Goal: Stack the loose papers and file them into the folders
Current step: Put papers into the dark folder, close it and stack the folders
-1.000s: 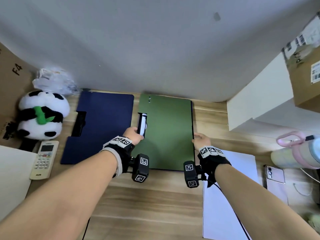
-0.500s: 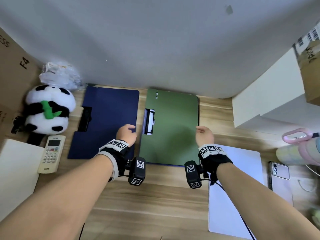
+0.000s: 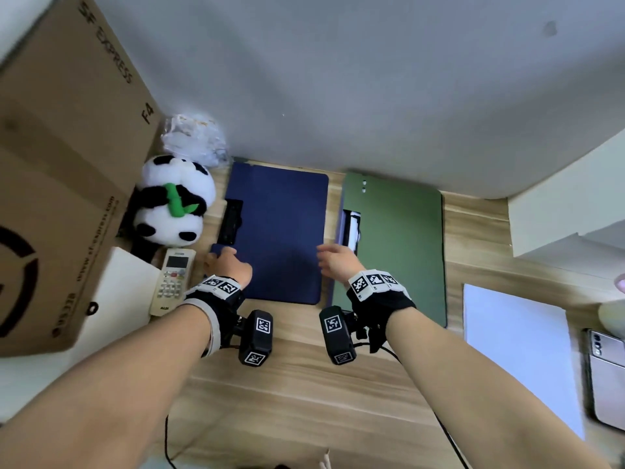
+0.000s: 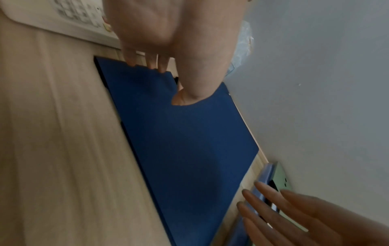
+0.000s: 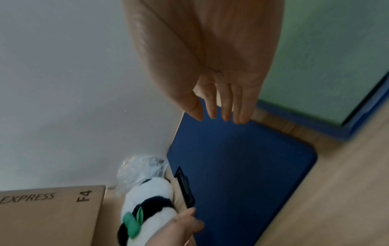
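Note:
A closed blue folder [image 3: 280, 231] lies flat on the wooden desk, with a black clip [image 3: 231, 221] at its left edge. My left hand [image 3: 220, 260] pinches that left edge near the front corner. In the left wrist view its thumb [image 4: 189, 93] lies on the blue cover [image 4: 185, 143] and the fingers [image 4: 147, 63] curl round the rim. My right hand [image 3: 324, 262] hovers open over the folder's right edge, with straight fingers [image 5: 223, 108] and nothing in it. To the right lies a closed green folder [image 3: 402, 252]. Loose white paper [image 3: 514, 353] lies at the front right.
A remote control [image 3: 172, 279] and a panda plush [image 3: 172, 201] sit just left of the blue folder. A big cardboard box [image 3: 61, 170] fills the left side and a plastic bag [image 3: 192, 137] lies behind the panda. A phone [image 3: 605, 377] lies at the far right, and the wall is close behind.
Both hands left the green folder and moved left to the blue one. The left hand took hold of its left edge. The head view swung left too.

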`<action>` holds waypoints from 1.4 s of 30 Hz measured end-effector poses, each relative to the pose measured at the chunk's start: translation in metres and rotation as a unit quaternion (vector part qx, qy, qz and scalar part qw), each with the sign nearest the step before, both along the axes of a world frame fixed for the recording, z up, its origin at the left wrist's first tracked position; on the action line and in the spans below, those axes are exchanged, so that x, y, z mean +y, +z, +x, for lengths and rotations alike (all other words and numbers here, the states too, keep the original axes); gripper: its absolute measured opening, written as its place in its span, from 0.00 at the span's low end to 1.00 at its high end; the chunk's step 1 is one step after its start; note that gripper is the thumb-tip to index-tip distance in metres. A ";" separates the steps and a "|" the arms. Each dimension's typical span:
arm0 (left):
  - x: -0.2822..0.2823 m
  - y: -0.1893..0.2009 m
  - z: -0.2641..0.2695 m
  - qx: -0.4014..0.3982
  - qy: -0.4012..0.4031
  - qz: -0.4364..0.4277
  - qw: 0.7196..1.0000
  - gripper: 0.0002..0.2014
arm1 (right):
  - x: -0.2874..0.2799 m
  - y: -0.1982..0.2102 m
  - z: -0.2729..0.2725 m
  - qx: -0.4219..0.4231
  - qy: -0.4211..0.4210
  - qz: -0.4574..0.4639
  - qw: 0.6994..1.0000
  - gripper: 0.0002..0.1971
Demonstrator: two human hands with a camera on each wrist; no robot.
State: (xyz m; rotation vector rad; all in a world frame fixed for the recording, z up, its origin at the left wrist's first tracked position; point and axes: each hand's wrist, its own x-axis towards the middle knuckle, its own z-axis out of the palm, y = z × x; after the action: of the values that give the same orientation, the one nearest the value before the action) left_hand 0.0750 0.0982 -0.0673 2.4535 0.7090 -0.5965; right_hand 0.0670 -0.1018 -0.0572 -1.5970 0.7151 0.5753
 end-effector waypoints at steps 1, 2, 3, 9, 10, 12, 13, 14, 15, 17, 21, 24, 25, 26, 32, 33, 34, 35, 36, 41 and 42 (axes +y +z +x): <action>0.007 -0.001 0.001 0.005 0.004 -0.002 1.000 0.25 | 0.009 -0.001 0.003 0.006 0.022 -0.021 1.000 0.21; 0.011 -0.001 0.002 0.009 0.004 -0.003 1.000 0.25 | 0.014 -0.003 0.004 0.009 0.041 -0.050 0.998 0.23; 0.016 -0.002 0.003 0.011 0.004 -0.006 1.000 0.26 | 0.019 -0.004 0.006 0.017 0.051 -0.074 0.996 0.25; 0.027 -0.004 0.009 0.016 0.045 -0.026 0.999 0.29 | 0.038 -0.018 0.005 0.086 0.037 -0.132 0.987 0.26; 0.028 -0.002 0.010 0.020 0.068 -0.037 0.997 0.30 | 0.039 -0.022 0.005 0.085 0.033 -0.144 0.985 0.26; 0.035 -0.002 0.012 0.020 0.104 -0.047 0.993 0.32 | 0.038 -0.029 0.005 0.085 0.031 -0.155 0.984 0.20; 0.039 -0.003 0.014 0.017 0.109 -0.049 0.993 0.31 | 0.037 -0.031 0.005 0.087 0.035 -0.160 0.983 0.15; 0.042 -0.003 0.016 0.016 0.106 -0.058 0.993 0.31 | 0.036 -0.030 0.005 0.086 0.037 -0.163 0.982 0.12; 0.045 -0.002 0.018 0.012 0.099 -0.075 0.992 0.30 | 0.035 -0.026 0.004 0.084 0.041 -0.164 0.982 0.11; 0.045 0.003 0.019 -0.013 0.095 -0.104 0.990 0.30 | 0.032 -0.021 0.002 0.075 0.055 -0.160 0.983 0.16; 0.037 0.024 0.021 -0.121 0.093 -0.126 0.980 0.24 | 0.030 -0.012 -0.005 0.066 0.059 -0.135 0.987 0.20; 0.030 0.049 0.015 -0.215 0.053 -0.136 0.966 0.24 | 0.028 -0.004 -0.010 0.046 0.043 -0.128 0.990 0.19; 0.030 0.052 0.015 -0.229 0.047 -0.142 0.962 0.26 | 0.027 -0.002 -0.009 0.040 0.036 -0.130 0.990 0.18; 0.030 0.057 0.013 -0.243 0.043 -0.151 0.957 0.27 | 0.023 0.001 -0.010 0.031 0.030 -0.133 0.990 0.16; 0.016 0.050 -0.024 -0.253 0.076 -0.234 0.936 0.27 | -0.018 0.028 -0.034 -0.088 -0.067 -0.140 0.984 0.17; 0.006 0.050 -0.033 -0.251 0.074 -0.241 0.935 0.27 | -0.026 0.034 -0.044 -0.105 -0.085 -0.133 0.982 0.19; -0.004 0.049 -0.041 -0.251 0.071 -0.249 0.933 0.26 | -0.033 0.039 -0.053 -0.120 -0.103 -0.119 0.980 0.22; -0.015 0.049 -0.050 -0.250 0.065 -0.256 0.932 0.24 | -0.040 0.042 -0.062 -0.126 -0.124 -0.104 0.979 0.25; -0.029 0.050 -0.059 -0.246 0.054 -0.262 0.932 0.24 | -0.051 0.045 -0.075 -0.129 -0.142 -0.095 0.977 0.26; -0.089 0.037 -0.101 -0.238 0.033 -0.303 0.922 0.27 | -0.101 0.049 -0.128 -0.104 -0.174 -0.104 0.974 0.27; -0.098 0.032 -0.107 -0.237 0.035 -0.313 0.919 0.27 | -0.109 0.051 -0.137 -0.095 -0.172 -0.109 0.974 0.27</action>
State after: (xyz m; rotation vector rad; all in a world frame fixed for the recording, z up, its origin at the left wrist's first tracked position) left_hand -0.0324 0.0007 -0.0356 1.8486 0.3313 -0.1406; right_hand -0.0698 -0.2110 -0.0066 -1.6535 0.9086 0.0896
